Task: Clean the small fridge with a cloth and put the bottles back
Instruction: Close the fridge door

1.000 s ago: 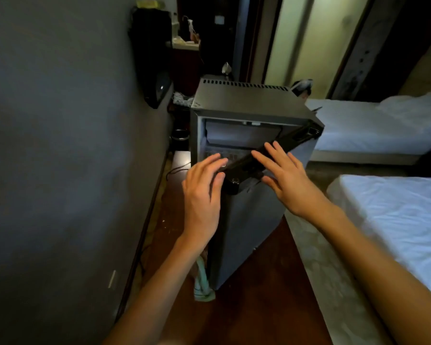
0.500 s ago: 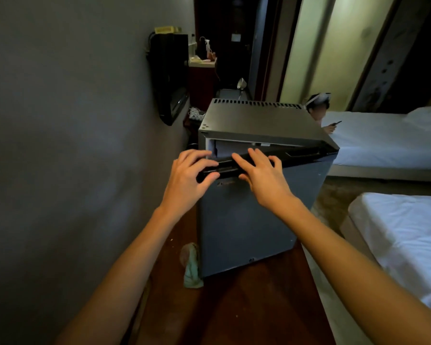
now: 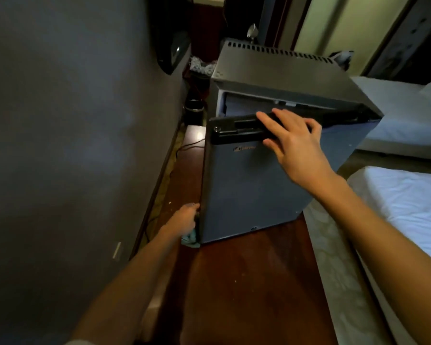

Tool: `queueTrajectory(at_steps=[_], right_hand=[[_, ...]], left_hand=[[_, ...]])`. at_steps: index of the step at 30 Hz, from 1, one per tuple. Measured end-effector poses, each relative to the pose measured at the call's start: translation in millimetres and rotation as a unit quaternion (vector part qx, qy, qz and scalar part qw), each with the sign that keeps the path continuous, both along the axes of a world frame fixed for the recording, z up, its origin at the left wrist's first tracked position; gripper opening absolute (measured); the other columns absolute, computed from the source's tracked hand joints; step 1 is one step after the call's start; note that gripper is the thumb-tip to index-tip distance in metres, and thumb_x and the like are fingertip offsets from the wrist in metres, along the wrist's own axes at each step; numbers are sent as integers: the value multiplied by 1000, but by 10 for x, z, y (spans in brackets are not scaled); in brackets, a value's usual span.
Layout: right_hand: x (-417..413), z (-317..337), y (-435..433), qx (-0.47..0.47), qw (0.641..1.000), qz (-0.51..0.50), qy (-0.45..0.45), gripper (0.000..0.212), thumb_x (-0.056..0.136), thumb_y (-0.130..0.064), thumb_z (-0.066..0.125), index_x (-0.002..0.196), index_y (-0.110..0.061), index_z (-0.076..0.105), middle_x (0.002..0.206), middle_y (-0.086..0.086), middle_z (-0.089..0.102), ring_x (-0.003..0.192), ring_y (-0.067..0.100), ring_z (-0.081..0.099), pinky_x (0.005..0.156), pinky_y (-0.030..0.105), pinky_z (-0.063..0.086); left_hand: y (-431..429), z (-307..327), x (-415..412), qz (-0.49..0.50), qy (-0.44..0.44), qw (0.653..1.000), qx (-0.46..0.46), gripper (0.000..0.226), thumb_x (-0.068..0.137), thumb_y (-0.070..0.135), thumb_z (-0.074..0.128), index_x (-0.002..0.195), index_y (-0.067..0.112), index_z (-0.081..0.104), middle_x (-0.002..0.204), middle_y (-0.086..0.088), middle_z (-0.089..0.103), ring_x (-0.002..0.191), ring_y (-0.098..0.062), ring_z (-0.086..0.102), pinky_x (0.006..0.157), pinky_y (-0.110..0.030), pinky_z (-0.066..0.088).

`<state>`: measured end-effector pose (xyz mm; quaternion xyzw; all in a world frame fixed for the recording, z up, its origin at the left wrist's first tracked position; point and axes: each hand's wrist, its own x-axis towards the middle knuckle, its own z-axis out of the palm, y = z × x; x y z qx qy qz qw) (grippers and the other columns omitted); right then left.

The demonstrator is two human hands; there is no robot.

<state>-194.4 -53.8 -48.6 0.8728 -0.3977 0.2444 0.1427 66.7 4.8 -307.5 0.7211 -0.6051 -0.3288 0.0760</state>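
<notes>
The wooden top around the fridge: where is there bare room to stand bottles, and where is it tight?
Bare wooden top lies in front of the fridge, between its door and the camera. Tight: the strip between fridge and wall, holding the left hand, a cloth and a cable. The right hand grips the door handle.

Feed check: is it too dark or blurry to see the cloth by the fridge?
Head view: dim and slightly soft; the cloth is barely visible in shadow by the left hand beside the fridge; the right hand on the door is clear; wide-lens bowing at edges.
</notes>
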Motion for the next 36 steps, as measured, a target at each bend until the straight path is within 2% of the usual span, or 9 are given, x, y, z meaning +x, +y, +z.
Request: queueTrajectory(at_steps=[2, 6, 8, 11, 15, 18, 22, 26, 36], right_hand=[[-14, -20, 4, 0, 1000, 1, -6, 54, 98, -26, 56, 150, -28, 40, 150, 13, 44, 140, 29, 38, 107, 50, 24], [-65, -67, 43, 2, 1000, -6, -2, 56, 99, -26, 53, 151, -31, 36, 152, 9, 41, 143, 25, 33, 110, 47, 21], [-78, -79, 59, 7, 1000, -9, 0, 57, 98, -26, 53, 152, -32, 34, 153, 8, 39, 144, 24, 31, 111, 46, 19], [-76, -79, 79, 9, 1000, -14, -4, 57, 98, -25, 54, 152, -32, 34, 153, 8, 39, 144, 25, 31, 111, 46, 19], [-54, -81, 87, 13, 1000, -14, -9, 58, 99, -23, 54, 152, -32, 33, 154, 9, 38, 145, 25, 29, 112, 47, 18], [-41, -80, 77, 15, 1000, -17, -14, 57, 99, -23, 53, 152, -31, 33, 154, 9, 38, 146, 25, 28, 113, 48, 17], [3, -100, 49, 17, 999, -17, -26, 56, 99, -22, 53, 152, -30, 35, 153, 11, 39, 145, 26, 29, 113, 48, 18], [50, -92, 36, 25, 999, -12, -41, 55, 99, -20, 53, 151, -28, 38, 152, 13, 39, 144, 28, 30, 113, 50, 17], [-126, -26, 139, 40, 999, 21, -24, 56, 99, -22, 55, 151, -29, 36, 151, 9, 40, 143, 26, 30, 112, 50, 18]], left_hand=[[17, -304, -48, -23, -41, 996, 72, 65, 95, 11, 43, 155, 25, 19, 158, -15, 26, 142, -38, 28, 112, -49, 33], [106, -392, -153, -90, -143, 981, 98, 61, 101, 23, 42, 156, 23, 16, 165, 0, 2, 150, -35, 0, 117, -58, 10], [178, -503, -119, -94, -168, 974, 121, 62, 102, 22, 41, 157, 23, 14, 165, 1, -7, 150, -36, -6, 119, -56, 10], [331, -853, 66, -69, -150, 979, 121, 65, 100, 22, 40, 157, 20, 10, 165, -2, -10, 151, -32, -11, 121, -54, 14], [712, -903, -11, -35, -153, 983, 98, 62, 101, 18, 39, 157, 16, 14, 165, -2, -10, 152, -30, -3, 119, -46, 25], [942, -869, -95, -31, -171, 983, 62, 57, 100, 21, 40, 154, 20, 24, 162, -7, 11, 147, -30, 19, 110, -41, 36], [1139, -748, -231, -17, -182, 979, 93, 53, 99, 25, 42, 151, 22, 33, 153, -10, 25, 141, -30, 26, 109, -41, 36], [1423, -712, -488, 6, -207, 976, 71, 44, 97, 26, 45, 140, 17, 43, 143, -8, 36, 133, -27, 35, 104, -37, 41], [1922, -677, -560, 12, -231, 972, 49, 41, 98, 21, 46, 139, 16, 43, 140, -7, 38, 129, -25, 39, 99, -36, 41]])
